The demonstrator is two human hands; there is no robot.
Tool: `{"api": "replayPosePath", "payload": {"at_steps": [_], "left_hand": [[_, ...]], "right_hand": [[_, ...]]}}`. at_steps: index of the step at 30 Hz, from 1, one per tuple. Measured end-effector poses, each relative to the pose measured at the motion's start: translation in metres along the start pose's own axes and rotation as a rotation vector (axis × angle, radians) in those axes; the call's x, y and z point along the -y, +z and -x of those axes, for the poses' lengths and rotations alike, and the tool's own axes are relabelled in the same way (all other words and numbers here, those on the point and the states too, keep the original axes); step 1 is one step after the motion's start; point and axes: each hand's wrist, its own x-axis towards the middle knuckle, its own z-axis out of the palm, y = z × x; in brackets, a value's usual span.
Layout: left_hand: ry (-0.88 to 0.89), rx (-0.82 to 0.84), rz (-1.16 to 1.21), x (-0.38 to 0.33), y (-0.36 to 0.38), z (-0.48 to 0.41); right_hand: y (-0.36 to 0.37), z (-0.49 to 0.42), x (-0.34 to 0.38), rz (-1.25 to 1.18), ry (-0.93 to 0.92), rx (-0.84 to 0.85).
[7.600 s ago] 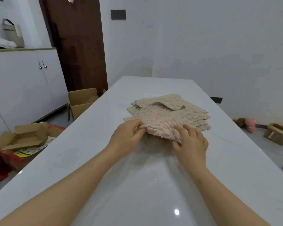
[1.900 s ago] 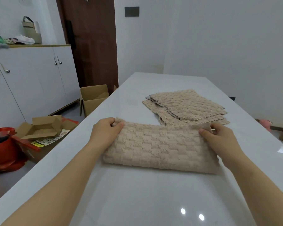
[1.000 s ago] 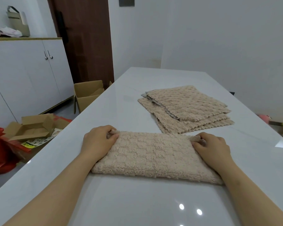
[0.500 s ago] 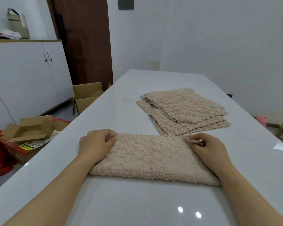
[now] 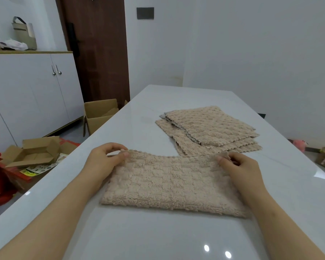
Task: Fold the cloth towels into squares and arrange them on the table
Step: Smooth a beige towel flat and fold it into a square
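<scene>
Glossy white table [image 5: 178, 98], white-walled room. My left hand [image 5: 103, 162] and right hand [image 5: 240, 170] pinch far corners of one folded towel [image 5: 169, 182]; one towel stack [image 5: 210, 128] beyond.

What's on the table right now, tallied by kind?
folded towel: 1
stack of unfolded towels: 1, layer count unclear
hands: 2, left hand and right hand, each pinching a far corner of the folded towel
Total: 4
</scene>
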Motion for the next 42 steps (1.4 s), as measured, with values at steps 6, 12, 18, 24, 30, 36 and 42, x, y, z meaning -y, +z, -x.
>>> {"api": "replayPosePath", "payload": {"at_steps": [6,12,18,24,30,36,42], "left_hand": [[-0.032,0.046,0.011,-0.014,-0.009,-0.01],[0.056,0.006,0.111,-0.028,-0.015,-0.013],[0.229,-0.072,0.123,-0.051,-0.029,-0.01],[0.316,-0.089,0.116,-0.064,-0.043,-0.007],[0.356,-0.09,0.058,-0.068,-0.039,-0.007],[0.204,-0.045,0.092,-0.073,-0.038,-0.005],[-0.096,0.078,-0.155,-0.044,-0.022,-0.01]], "right_hand": [[-0.002,0.0,0.007,-0.154,-0.017,-0.019],[-0.006,-0.005,0.016,-0.276,-0.008,-0.046],[-0.009,-0.006,0.034,-0.377,-0.046,-0.03],[-0.012,-0.005,0.049,-0.419,-0.078,-0.043],[-0.013,-0.001,0.058,-0.355,-0.147,-0.086],[-0.02,-0.003,0.064,-0.357,-0.085,-0.046],[-0.025,-0.009,0.049,-0.194,0.198,0.114]]}}
